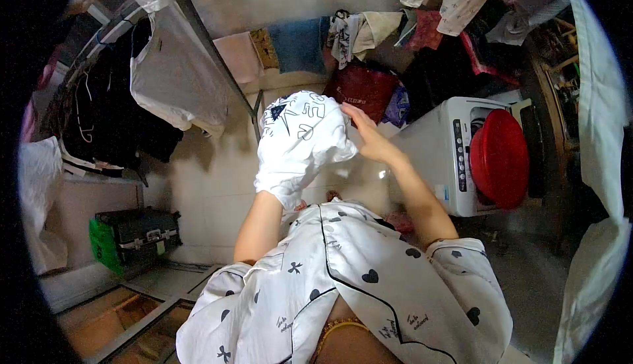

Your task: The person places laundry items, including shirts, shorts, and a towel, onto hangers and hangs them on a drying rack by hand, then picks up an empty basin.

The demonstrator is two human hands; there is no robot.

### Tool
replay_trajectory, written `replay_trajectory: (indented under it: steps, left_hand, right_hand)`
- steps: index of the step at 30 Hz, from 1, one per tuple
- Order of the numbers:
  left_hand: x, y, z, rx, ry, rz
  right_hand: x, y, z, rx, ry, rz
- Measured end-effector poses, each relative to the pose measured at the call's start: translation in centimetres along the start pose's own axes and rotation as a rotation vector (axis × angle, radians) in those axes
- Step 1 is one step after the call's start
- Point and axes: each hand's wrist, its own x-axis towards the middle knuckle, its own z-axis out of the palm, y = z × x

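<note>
The right hand touches crumpled white fabric (rounded, dark-printed).

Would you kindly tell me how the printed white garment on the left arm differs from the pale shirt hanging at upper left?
The printed white garment bears dark lettering; the pale shirt shows no such print. The printed white garment is bunched around the left arm, with the right hand against it, whereas the pale shirt hangs loose, touching neither hand. Both are light-coloured.

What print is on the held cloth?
Dark letters and motif on the white cloth, best in head view.
</note>
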Motion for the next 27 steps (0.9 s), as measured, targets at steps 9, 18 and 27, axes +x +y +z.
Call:
replay_trajectory:
  steps: [9, 18, 27]
  left_hand:
    - [-3.1, -2.3, 2.6, -0.934, -0.092, -0.605]
    - [-12.4, -14.2, 16.0, -0.901, -0.648, -1.068]
    - [-1.2, -1.5, 4.1, -1.052, -0.311, -0.157]
  right_hand:
    - [2.4, -0.3, 0.6, 0.36, 0.143, 0.182]
    - [4.3, -1.7, 1.6, 0.282, 0.106, 0.175]
    - [2.1, -1.7, 2.1, 0.192, -0.202, 0.245]
